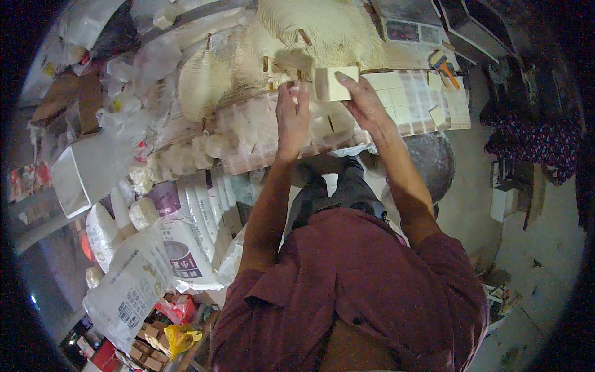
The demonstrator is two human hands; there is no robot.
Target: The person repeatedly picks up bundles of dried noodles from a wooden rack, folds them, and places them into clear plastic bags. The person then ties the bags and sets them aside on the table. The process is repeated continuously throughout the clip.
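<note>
My right hand (369, 104) grips a pale, square-cut block (333, 88), probably a stack of dough wrappers, with the thumb lying on its top face. To its left, my left hand (294, 111) is raised over the worktable with its fingers curled. Motion blur hides whether anything is between those fingertips. Just beyond both hands lies a broad, rippled mass of cream-coloured strands or folded sheets (320, 21), with short wooden sticks (304, 37) protruding. Pale square pieces (390, 95) lie in rows under clear plastic right of my right hand.
A brush with an orange handle (446, 69) rests at the table's right end. Printed white sacks (190, 251) and wrapped bundles (144, 214) crowd the lower left. A large round dark vessel (432, 162) stands below the table's right side. Plastic bags (139, 69) cover the far left.
</note>
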